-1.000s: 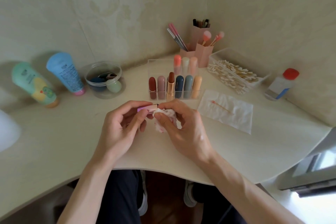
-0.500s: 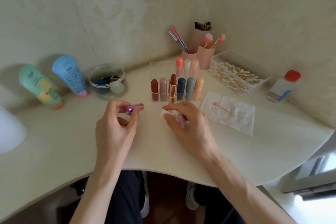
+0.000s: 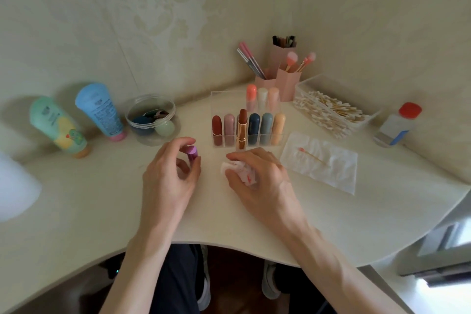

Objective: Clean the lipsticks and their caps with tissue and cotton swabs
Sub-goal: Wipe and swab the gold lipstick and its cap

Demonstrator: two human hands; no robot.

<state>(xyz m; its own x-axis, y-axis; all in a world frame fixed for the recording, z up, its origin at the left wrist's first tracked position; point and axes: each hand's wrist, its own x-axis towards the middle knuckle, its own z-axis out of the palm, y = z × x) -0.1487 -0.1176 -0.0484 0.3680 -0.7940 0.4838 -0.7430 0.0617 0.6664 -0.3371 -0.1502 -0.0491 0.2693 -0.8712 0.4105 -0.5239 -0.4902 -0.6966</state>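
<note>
A: What's the setting?

B: A corner of pale embossed wallpaper (image 3: pixel 178 20) and a cream desk (image 3: pixel 89 211) with a curved front edge. Dark trousers and shoes show beneath it.

A: And on the desk?

B: Toward the back is a clear organizer (image 3: pixel 216 95) of capped lipsticks, with one uncapped gold lipstick (image 3: pixel 242 130) upright among its front row. To the right there's a flat tissue (image 3: pixel 331 173) bearing a stained cotton swab (image 3: pixel 312 157), a tray of clean swabs (image 3: pixel 328 112), a red-capped bottle (image 3: pixel 397 126) and pink brush holders (image 3: pixel 288 81). To the left, a green tube (image 3: pixel 57 126) and a blue tube (image 3: pixel 100 109) stand cap-down by the wall, beside a clear jar (image 3: pixel 150 97).

A: The hands?

B: The left hand (image 3: pixel 168 176) pinches a small purple lipstick tube (image 3: pixel 191 152) between thumb and fingertips, just left of the organizer's front — cap or base, I cannot tell. The right hand (image 3: pixel 260 181) has its fingers curled around a crumpled, pink-stained tissue wad (image 3: pixel 239 171), low over the desk in front of the organizer. The two hands are near each other but apart.
</note>
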